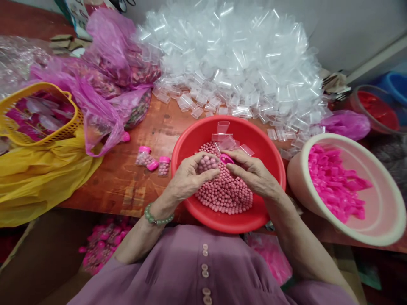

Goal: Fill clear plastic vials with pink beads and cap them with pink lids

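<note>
Clear container (208, 164) of pink beads sits in your left hand (190, 174), above the red basin (265, 148), at about ten o'clock from its centre. Your left hand is partly closed, fingers and thumb curved around the container's sides. Your right hand (252, 173) is nearly pinched shut, thumb and fingertips on a pink cap (226, 159) just beside it. The container's mouth is partly hidden by your fingers, so its exact tilt is hard to judge.

Grip the thin wall firmly enough to stop it slipping, but without squeezing it out of round. Hold the mouth upward and both hands low over the loose beads (227, 200), so that strays drop back into the basin. Pinch the cap by its edge, level, with your fingertips clear of its underside. Beads standing proud of the mouth would hold a cap off its seat, so level them first.

Clear containers (235, 59) heap towards twelve o'clock on the worktop (127, 182), the tub (383, 186) of pink caps (337, 182) stands at three, and capped jars (163, 166) lie near nine.
</note>
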A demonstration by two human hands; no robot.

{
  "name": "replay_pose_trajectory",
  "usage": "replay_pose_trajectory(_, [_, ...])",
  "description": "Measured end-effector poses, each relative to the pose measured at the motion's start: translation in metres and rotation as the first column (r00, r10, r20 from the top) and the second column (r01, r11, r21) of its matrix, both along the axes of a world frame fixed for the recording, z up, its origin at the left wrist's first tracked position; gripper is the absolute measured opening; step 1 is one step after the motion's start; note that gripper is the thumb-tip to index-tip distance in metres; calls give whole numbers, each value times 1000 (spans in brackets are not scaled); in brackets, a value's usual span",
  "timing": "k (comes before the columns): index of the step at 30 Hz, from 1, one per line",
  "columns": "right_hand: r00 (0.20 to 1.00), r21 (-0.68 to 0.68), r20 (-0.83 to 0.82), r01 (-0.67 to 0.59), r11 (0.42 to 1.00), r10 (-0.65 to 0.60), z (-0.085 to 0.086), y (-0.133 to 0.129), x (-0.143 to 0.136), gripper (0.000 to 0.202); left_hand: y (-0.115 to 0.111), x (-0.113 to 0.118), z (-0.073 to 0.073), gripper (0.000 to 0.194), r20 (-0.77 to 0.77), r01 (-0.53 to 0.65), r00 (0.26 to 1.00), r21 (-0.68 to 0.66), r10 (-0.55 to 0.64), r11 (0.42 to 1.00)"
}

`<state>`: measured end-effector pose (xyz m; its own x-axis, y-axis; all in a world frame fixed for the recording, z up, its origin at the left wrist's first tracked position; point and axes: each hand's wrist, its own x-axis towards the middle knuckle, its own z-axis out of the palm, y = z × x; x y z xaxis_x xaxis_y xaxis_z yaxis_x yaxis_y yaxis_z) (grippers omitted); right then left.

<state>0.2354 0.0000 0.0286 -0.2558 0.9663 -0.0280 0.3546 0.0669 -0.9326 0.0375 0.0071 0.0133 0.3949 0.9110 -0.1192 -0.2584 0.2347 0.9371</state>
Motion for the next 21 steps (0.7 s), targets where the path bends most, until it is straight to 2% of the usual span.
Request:
replay_pose_trajectory(3, [999,-8,-45,-7,1000,7,-2,-5,-3,36,-1,5,-4,22,13,-73,997,-6,73,997])
replay_pose_trajectory(8, [950,-134,-295,63,989,-100,-7,-13,-14,29,-2,9,-5,29,-4,-114,993,20,115,993])
replay_pose_trajectory(13, [932,-133,-337,93,987,-133,-2,-24,-15,29,-1,7,-10,30,16,-121,993,35,120,992])
replay_pose_trajectory(15, [917,-178,-357,118,977,-176,0,-28,-11,30,-1,6,-11,30,19,-142,990,37,141,989])
replay_pose_trajectory(18, [847,-326,-448,143,935,-286,-2,-32,-2,28,-3,6,-9,30,15,-145,989,56,144,988])
replay_pose_trajectory(21, [727,-470,-549,140,871,-413,-9,-31,6,34,-6,8,-5,32,3,-88,996,87,88,992])
